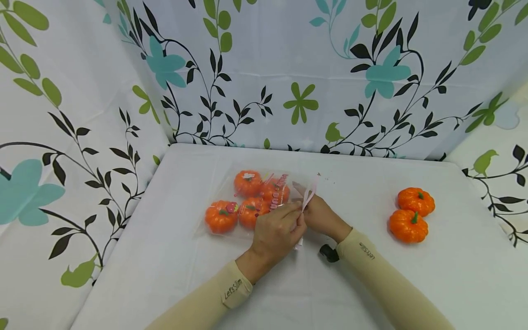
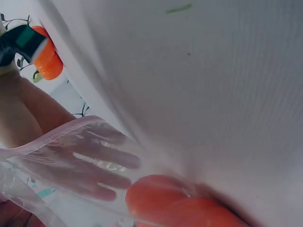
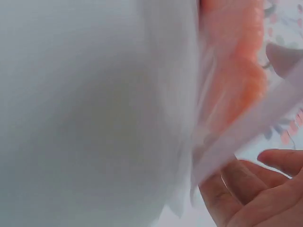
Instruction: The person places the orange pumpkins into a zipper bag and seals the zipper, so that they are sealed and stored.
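Note:
A clear plastic zip bag (image 1: pixel 226 188) with pink printing lies on the white table, its pink-edged mouth facing right. Inside are several small orange toy pumpkins (image 1: pixel 222 217). My left hand (image 1: pixel 277 233) pinches the bag's mouth edge at the near side. My right hand (image 1: pixel 323 215) reaches into the mouth from the right. Through the plastic in the left wrist view, the right hand's fingers (image 2: pixel 113 158) look straight and spread, just short of a pumpkin (image 2: pixel 161 198). The right wrist view shows the pink bag edge (image 3: pixel 246 135) across the opening.
Two more orange pumpkins (image 1: pixel 408 226) sit touching each other on the right of the table (image 1: pixel 354 293). A patterned curtain (image 1: pixel 264 68) with leaves and flowers rises behind and along both sides. A black wrist camera (image 1: pixel 329 253) hangs below the right wrist.

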Available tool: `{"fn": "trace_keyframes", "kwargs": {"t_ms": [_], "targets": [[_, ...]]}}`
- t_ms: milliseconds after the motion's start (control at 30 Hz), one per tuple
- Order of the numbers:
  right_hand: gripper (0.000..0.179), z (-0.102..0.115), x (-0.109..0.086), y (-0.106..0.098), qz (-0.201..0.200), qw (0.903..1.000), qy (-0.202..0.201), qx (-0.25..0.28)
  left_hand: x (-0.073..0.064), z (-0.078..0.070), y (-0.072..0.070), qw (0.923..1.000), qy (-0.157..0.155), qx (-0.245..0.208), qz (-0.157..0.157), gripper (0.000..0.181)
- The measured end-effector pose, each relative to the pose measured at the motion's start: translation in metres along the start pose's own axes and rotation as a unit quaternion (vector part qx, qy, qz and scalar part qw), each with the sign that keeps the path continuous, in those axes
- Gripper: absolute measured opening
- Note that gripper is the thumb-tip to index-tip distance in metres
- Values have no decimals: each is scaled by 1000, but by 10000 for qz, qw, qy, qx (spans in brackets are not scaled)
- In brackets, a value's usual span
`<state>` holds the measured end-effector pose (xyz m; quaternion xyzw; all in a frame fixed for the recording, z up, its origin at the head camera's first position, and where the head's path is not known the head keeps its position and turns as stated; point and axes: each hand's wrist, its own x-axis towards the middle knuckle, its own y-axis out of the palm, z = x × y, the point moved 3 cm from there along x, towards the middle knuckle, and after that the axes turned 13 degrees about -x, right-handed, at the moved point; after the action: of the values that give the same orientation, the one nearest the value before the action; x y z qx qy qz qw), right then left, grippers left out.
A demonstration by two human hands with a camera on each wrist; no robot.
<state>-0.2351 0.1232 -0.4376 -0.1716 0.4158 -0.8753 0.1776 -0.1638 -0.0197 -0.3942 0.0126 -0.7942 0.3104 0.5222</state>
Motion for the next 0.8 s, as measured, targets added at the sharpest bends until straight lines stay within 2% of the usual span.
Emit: {"fn": "trace_keyframes", "kwargs": {"t_ms": [67,133,233,367,500,733,800], "targets": [[59,-4,-8,-4,40,9991,355,222,2,2,-1,10000,-13,49,32,12],[53,-6,-14,-7,102,9985,461,266,3,3,-2,9999,-41,119,65,12],[40,-5,-16,-9,187,9988,339,312,5,5,-3,9997,-118,176,92,12],[37,-2,-10,-4,250,9988,207,380,5,6,-3,9995,-233,141,151,13],[31,-1,-1,-1,256,9985,257,419,3,7,-1,9996,-222,37,155,13],[52,0,14,4,412,9915,23,1234,4,7,1,9997,-85,-78,221,12],[53,1,16,3,427,9922,-81,1167,4,7,1,9997,-18,-101,202,12]]}}
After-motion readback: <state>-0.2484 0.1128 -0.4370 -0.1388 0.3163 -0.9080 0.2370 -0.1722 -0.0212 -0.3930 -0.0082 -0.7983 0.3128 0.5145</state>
